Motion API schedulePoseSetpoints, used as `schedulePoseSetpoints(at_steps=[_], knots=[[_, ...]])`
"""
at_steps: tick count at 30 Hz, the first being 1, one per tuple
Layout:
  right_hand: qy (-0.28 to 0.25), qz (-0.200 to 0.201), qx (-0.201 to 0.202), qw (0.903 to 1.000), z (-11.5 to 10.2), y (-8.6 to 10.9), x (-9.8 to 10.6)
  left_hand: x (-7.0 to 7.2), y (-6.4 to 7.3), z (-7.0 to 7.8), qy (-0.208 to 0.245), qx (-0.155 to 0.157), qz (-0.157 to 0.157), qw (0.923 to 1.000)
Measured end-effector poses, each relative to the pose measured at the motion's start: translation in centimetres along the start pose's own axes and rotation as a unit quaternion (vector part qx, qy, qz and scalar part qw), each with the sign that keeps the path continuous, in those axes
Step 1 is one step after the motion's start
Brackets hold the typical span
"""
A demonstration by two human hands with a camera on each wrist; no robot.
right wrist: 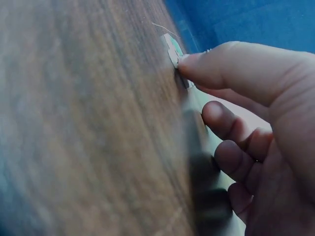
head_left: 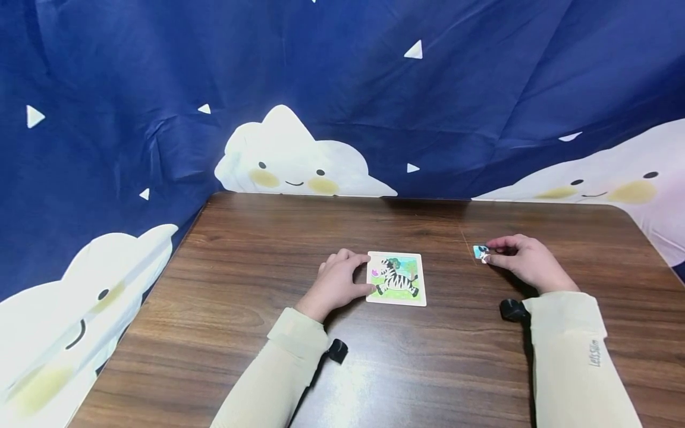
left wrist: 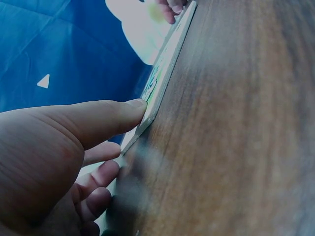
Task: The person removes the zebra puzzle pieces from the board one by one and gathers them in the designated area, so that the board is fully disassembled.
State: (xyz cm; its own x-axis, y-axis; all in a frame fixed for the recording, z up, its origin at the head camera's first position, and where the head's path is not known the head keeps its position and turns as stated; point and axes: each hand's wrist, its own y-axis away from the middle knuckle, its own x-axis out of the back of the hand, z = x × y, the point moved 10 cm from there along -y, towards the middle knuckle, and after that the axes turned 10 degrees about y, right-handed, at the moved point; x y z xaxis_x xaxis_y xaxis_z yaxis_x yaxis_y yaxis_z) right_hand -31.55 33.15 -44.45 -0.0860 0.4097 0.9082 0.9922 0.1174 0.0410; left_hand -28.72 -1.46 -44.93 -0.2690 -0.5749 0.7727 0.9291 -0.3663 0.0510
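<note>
A square zebra puzzle board (head_left: 398,294) with a white border lies flat on the table in the head view. My left hand (head_left: 339,279) is at its left side, with thumb and index finger spread apart and touching that edge. The left wrist view shows the thumb (left wrist: 115,118) resting on the board's border (left wrist: 160,96). To the right, my right hand (head_left: 530,260) pinches a small puzzle piece (head_left: 478,252) between thumb and index finger. Light blue with black and white markings shows on this piece, partly covered by fingertips. In the right wrist view the piece (right wrist: 172,47) is seen edge-on, close to the tabletop.
Both hands work over a brown wood-grain table (head_left: 241,238). Behind it hangs a dark blue cloth (head_left: 342,71) with white clouds and small triangles. A black wrist device (head_left: 338,351) sits at the left cuff, and another black device (head_left: 512,310) at the right cuff.
</note>
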Motion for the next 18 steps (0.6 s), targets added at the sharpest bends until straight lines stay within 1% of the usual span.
schedulePoseSetpoints(at_steps=[5,8,11,14,16,18], knots=[[0.004,-0.007,0.003,1.0,-0.1,0.0,0.0,0.0,0.0,0.0,0.006,-0.001,0.003,1.0],[-0.004,0.006,-0.001,1.0,0.0,0.1,0.1,0.0,0.0,0.0,0.007,-0.002,0.003,1.0],[-0.027,0.043,-0.015,0.9986,0.3,0.4,0.5,0.0,0.0,0.0,0.006,0.0,-0.001,1.0],[-0.058,0.087,-0.028,0.9941,0.7,0.8,1.1,0.0,0.0,0.1,0.006,0.001,-0.004,1.0],[-0.073,0.109,-0.028,0.9909,0.6,1.1,1.4,0.0,0.0,0.1,0.007,0.001,-0.003,1.0],[-0.085,0.123,-0.026,0.9884,0.4,1.2,1.6,0.0,0.0,0.1,0.007,0.001,-0.003,1.0]])
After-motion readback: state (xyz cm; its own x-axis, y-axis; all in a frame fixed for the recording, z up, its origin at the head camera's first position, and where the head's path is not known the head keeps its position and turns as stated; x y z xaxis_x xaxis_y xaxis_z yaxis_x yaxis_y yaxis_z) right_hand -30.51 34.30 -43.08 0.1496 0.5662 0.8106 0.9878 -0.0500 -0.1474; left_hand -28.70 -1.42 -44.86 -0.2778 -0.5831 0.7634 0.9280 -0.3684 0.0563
